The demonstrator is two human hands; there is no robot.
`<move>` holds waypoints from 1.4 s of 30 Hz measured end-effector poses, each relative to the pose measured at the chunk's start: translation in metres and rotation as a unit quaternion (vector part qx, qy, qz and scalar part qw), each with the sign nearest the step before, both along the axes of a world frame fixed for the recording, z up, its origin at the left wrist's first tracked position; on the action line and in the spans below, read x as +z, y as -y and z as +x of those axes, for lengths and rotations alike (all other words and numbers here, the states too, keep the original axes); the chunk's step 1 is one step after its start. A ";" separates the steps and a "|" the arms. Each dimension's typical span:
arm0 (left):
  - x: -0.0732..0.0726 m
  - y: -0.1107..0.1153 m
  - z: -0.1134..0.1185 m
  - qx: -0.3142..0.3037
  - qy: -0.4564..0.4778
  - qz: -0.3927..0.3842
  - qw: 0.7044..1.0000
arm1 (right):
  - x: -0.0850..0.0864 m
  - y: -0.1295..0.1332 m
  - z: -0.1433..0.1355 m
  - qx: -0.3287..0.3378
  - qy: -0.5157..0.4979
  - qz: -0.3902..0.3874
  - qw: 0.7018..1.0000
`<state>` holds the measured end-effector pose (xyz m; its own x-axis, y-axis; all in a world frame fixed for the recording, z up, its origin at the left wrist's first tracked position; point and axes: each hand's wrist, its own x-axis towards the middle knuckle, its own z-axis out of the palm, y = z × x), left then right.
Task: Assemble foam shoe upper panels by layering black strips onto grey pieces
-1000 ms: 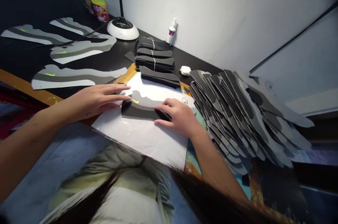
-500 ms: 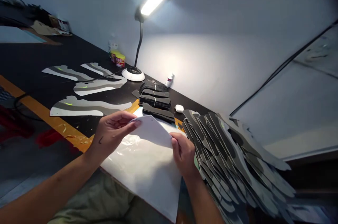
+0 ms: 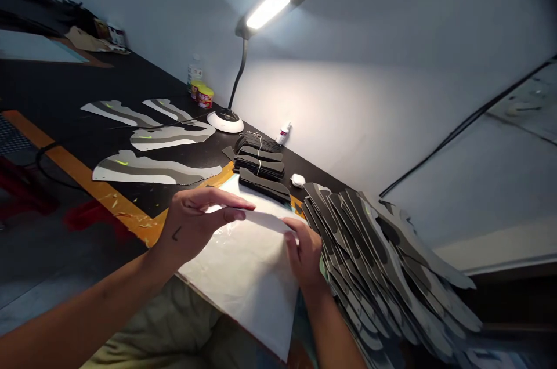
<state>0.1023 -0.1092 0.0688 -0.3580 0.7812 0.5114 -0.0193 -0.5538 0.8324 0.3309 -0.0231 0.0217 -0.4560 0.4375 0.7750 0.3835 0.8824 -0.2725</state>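
Bench loaded from end to end: a black bench edged with orange tape carries a white sheet beneath the fingers. Curved grey panels lie to their left, while a fanned pile of panels spreads to their right. Beyond them sit stacks of dark strips, a small white case, a white bottle, a lit lamp and, farther left, yellow-lidded tubs.

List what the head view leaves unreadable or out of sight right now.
In the head view:
- Pale cut piece: far face turned away; left hand and right hand cover its ends.
- White bottle: label print too small.
- Fanned pile: overlap hides lower pieces.
- Right forearm: cut by bottom edge.
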 end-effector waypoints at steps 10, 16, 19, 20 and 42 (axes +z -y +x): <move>-0.003 -0.008 -0.034 0.053 -0.187 0.212 0.958 | 0.002 0.001 -0.006 0.027 0.017 0.104 0.994; -0.013 -0.004 -0.037 0.044 -0.200 0.195 0.959 | -0.001 0.000 -0.008 0.027 0.024 0.074 0.997; -0.018 -0.003 -0.038 0.053 -0.197 0.179 0.963 | -0.002 0.001 -0.008 0.030 0.034 0.068 0.997; -0.020 -0.003 -0.038 0.056 -0.196 0.173 0.964 | -0.002 0.002 -0.008 0.029 0.037 0.069 0.997; -0.056 -0.010 -0.038 0.006 -0.016 -0.193 0.981 | -0.012 0.001 -0.010 -0.164 0.113 0.117 0.973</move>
<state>0.0641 -0.0993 0.0124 -0.3569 0.9147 0.1895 0.0149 -0.1973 0.9802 0.3212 -0.0237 0.0094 -0.4929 0.4113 0.7667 0.6811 0.7307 0.0459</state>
